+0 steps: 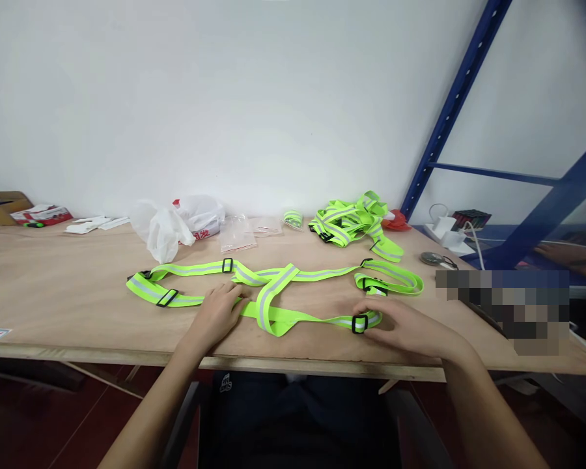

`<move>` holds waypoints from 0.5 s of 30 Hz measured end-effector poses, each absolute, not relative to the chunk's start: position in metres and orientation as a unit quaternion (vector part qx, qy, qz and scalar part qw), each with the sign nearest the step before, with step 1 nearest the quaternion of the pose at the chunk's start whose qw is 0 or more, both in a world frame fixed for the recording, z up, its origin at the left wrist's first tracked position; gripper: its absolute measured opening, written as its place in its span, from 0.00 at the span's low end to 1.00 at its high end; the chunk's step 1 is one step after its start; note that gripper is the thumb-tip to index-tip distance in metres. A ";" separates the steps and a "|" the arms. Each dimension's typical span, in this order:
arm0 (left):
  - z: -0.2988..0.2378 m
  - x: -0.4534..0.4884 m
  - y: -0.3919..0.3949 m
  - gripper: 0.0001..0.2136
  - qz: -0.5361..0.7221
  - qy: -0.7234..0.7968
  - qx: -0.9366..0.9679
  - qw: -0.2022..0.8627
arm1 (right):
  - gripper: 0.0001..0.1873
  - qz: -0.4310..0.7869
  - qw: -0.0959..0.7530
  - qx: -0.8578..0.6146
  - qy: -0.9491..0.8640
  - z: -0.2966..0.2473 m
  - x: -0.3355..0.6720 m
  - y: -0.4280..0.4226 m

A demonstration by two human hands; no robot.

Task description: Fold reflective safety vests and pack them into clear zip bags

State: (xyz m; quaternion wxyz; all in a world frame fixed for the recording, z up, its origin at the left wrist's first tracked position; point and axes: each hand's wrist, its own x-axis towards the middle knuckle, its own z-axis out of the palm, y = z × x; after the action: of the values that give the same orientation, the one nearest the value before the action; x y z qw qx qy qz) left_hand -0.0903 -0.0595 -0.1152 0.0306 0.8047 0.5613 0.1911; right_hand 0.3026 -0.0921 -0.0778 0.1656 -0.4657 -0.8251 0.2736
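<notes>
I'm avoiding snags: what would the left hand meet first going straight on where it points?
Beyond the near strap under it, the left hand would probably meet the far green strap first, though depth is hard to judge.

Woven cloth down the neon strap (276, 286), silvery sheen along its middle; hard black plastic at the buckle (360, 324); smooth, matt wood across the desk (78, 286); crinkled plastic, that white bag (168, 231); glossy clear plastic, the packet (237, 241)!

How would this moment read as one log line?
Left hand: on green harness; right hand: at black buckle; harness: spread on table; strap pile: behind, near wall
</notes>
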 end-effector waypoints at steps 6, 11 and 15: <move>-0.117 -0.088 -0.060 0.10 0.166 0.567 0.805 -0.056 | 0.22 0.162 0.216 -0.512 -0.815 -0.098 0.328 -0.083; -0.121 -0.087 -0.060 0.08 0.173 0.582 0.790 -0.085 | 0.10 -0.003 0.190 -0.544 -0.818 -0.110 0.329 -0.068; -0.122 -0.083 -0.060 0.10 0.165 0.600 0.781 -0.049 | 0.05 -0.165 0.214 -0.578 -0.770 -0.104 0.328 -0.066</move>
State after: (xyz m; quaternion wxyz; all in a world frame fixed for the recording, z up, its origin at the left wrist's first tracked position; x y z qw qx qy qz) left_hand -0.0833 -0.0601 -0.1221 -0.0486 0.7813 0.6000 0.1648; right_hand 0.3279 -0.0664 -0.1036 0.2136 -0.5780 -0.7700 -0.1653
